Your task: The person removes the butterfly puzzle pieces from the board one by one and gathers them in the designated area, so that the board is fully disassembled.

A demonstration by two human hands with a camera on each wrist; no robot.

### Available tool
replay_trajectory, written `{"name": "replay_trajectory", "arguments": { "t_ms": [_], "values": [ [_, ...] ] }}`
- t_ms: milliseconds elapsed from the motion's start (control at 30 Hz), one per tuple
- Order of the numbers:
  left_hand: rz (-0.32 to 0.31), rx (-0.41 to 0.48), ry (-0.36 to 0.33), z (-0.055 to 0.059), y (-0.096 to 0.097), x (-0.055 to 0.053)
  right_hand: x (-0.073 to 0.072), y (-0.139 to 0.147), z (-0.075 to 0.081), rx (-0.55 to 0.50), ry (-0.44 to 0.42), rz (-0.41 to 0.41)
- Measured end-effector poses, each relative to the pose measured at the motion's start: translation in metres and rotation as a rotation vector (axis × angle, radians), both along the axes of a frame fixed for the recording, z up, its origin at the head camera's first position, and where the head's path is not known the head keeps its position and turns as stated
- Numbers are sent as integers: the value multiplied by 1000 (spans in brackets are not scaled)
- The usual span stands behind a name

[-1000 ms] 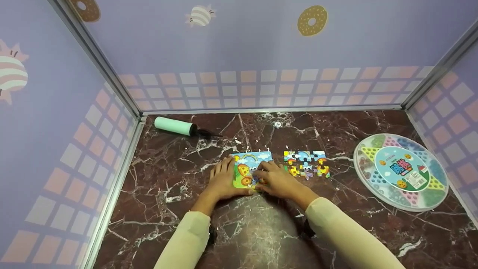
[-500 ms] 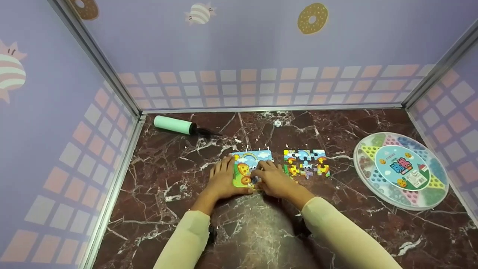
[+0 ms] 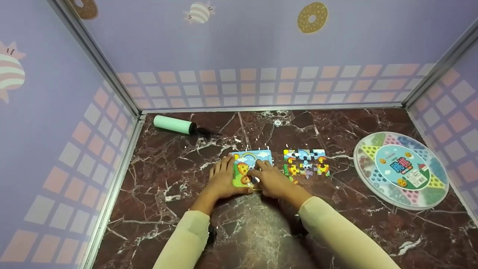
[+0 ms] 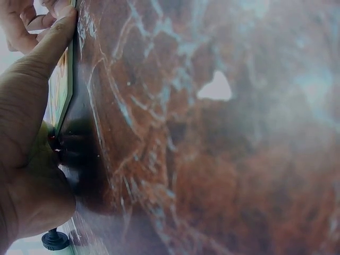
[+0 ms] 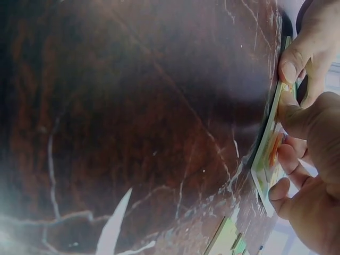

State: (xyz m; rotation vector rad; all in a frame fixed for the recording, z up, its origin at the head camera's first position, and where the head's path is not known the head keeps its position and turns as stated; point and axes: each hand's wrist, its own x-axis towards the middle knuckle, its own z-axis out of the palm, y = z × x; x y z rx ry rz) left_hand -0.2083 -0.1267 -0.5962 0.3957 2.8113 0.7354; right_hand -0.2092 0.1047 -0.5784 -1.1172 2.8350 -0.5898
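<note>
A colourful jigsaw board (image 3: pixel 239 184) with a rainbow and mushroom-like houses lies on the marble table. My left hand (image 3: pixel 222 180) lies along its left side, fingers fairly straight, with the thumb at the near edge. Over the board's right part, my right hand (image 3: pixel 274 180) has its fingers bent, tips on the printed surface. Seen from the right wrist, its fingertips (image 5: pixel 287 158) touch the board from above, close to an orange patch. A small dark and white spot shows beside them in the head view; I cannot tell whether a piece is pinched there.
Loose jigsaw pieces (image 3: pixel 307 165) lie in rows just right of the board. A round Chinese checkers box (image 3: pixel 401 170) stands at the right. A mint-green hand pump (image 3: pixel 173 124) and a small white disc (image 3: pixel 277 122) are farther back, near the wall.
My right hand's fingers have shifted a little left and bent over the board, and its forearm has drawn slightly left. The left hand has stayed in place.
</note>
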Motion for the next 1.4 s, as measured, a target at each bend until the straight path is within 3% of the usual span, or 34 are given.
{"name": "replay_trajectory", "arguments": {
  "t_ms": [267,533,767,967,1233,1400],
  "values": [
    [17,14,-16,-10,-2,-5,1,1,0,-46,-12,24],
    [10,-3,-24,-3,0,-2,2,1,1,-7,51,39],
    [21,-17,-17,2,1,0,3,1,10,164,120,68],
    [23,-11,-14,2,2,-1,4,5,12,277,273,97],
    [13,-10,1,4,2,0,5,25,12,223,367,79],
    [12,1,-21,2,1,0,5,43,11,167,370,55]
  ]
}}
